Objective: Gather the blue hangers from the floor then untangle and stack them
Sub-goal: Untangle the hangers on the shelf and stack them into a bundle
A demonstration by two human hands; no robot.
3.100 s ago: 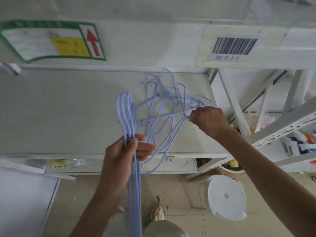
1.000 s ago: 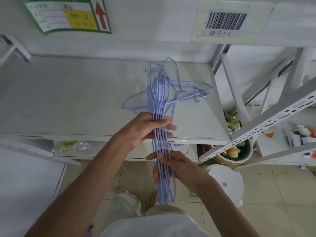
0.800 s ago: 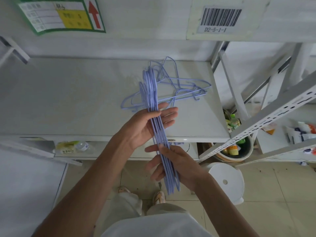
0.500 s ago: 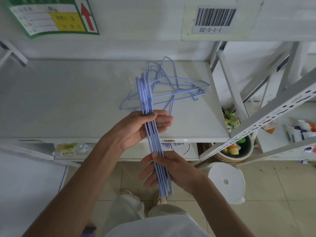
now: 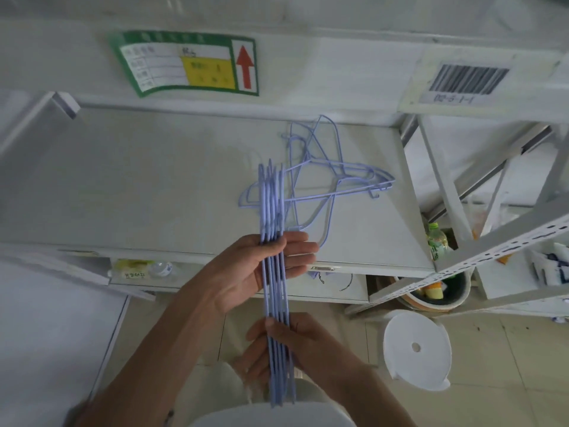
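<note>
Holding a neat bunch of thin blue wire hangers point(image 5: 275, 272) on edge, the left hand point(image 5: 246, 272) has its fingers curled round the upper part, and the right hand point(image 5: 295, 343) grips the lower part with its thumb laid across the wires. Just past the left hand's fingertips, a tangled heap of more blue hangers point(image 5: 323, 180) lies on the white shelf point(image 5: 138, 180).

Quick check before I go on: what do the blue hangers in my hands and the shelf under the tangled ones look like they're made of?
Blue hangers: thin wire, probably metal under a matte light-blue coating; the rods are very slim and bent into tight hooks. White shelf: looks like painted sheet metal, smooth with a dull sheen and a folded front lip; laminate board can't be ruled out.
</note>
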